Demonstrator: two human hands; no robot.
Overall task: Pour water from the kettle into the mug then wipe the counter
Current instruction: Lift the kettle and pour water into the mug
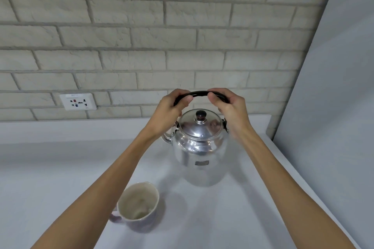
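Observation:
A shiny steel kettle (200,151) with a dark lid knob stands on the white counter (60,178), its spout pointing left. Its black arched handle is upright above the lid. My left hand (174,105) grips the handle's left end and my right hand (226,107) grips its right end. A pale lilac mug (139,206) with a cream inside stands in front and to the left of the kettle, partly behind my left forearm, its handle pointing left. I cannot tell whether the kettle rests on the counter or is just lifted. No cloth is in view.
A pale brick wall (141,46) runs behind the counter, with a white wall socket (78,101) low at the left. A grey panel (334,107) closes the counter's right side.

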